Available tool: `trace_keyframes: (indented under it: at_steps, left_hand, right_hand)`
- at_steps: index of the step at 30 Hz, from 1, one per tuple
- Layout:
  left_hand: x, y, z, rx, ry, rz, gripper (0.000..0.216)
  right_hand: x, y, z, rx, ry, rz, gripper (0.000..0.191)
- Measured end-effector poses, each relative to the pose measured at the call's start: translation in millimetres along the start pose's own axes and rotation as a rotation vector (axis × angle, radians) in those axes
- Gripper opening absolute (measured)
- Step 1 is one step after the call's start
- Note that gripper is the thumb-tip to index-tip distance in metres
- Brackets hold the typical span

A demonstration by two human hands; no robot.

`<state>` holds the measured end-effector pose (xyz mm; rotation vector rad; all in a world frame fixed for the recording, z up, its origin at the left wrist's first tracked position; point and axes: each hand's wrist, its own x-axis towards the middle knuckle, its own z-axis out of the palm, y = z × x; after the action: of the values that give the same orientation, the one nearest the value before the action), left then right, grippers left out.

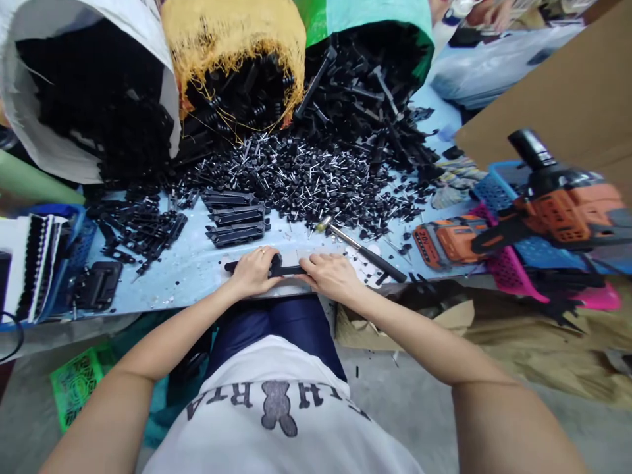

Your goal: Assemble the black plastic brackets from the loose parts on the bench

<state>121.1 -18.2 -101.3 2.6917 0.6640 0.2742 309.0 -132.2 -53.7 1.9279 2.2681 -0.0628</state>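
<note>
At the table's front edge, a long black plastic part [289, 270] lies crosswise between my two hands. My left hand [253, 271] is closed around its left portion, with a rounded black piece showing by the thumb. The fingers of my right hand [332, 275] pinch its right end. Just beyond my hands, several similar black plastic parts [237, 224] are stacked in a row. A hammer [365, 251] with a dark handle lies right of my right hand. A wide heap of small black pieces with metal pins [316, 178] spreads behind it.
White [170, 85], yellow [232, 26] and green sacks [375, 16] of black parts lie tipped along the back. An orange power tool [567, 210] rests over blue and pink baskets at the right. More black parts [143, 224] lie left. Another person's hand [496, 14] shows top right.
</note>
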Motion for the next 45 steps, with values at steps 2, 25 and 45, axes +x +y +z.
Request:
trace_keyframes:
  at_steps: [2, 25, 45]
  left_hand:
    - [-2.2, -2.5, 2.4, -0.023, 0.038, 0.033, 0.043]
    - [81.3, 5.0, -4.8, -0.004, 0.071, -0.263, 0.016]
    - [-60.6, -46.1, 4.7, 0.188, 0.471, -0.005, 0.025]
  right_hand:
    - [0.8, -2.3, -6.5, -0.025, 0.017, -0.015, 0.038]
    - [67.4, 24.2, 27.2, 0.151, -0.054, 0.572, 0.023]
    - [46.5, -9.1, 58.4, 0.675, 0.661, 0.002, 0.027]
